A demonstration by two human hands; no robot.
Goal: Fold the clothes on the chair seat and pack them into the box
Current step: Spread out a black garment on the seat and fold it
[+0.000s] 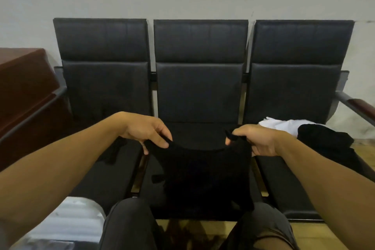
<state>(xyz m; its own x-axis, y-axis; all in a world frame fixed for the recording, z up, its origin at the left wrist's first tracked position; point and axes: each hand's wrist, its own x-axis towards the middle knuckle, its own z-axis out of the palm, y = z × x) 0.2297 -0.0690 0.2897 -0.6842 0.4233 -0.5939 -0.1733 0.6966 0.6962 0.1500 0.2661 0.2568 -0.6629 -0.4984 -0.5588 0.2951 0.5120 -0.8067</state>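
Nearest, the left hand (149,131) and right hand (256,140) each pinch a shoulder of a black top (199,176), holding it over the middle seat (200,136). Farther right, white (284,125) and black clothes (326,144) wait. The loosely pinched dark fabric could slip, spoiling the fold.

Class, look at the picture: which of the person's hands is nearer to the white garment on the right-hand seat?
Right. The right hand grips the black garment just left of the white garment; the left hand holds its far side.
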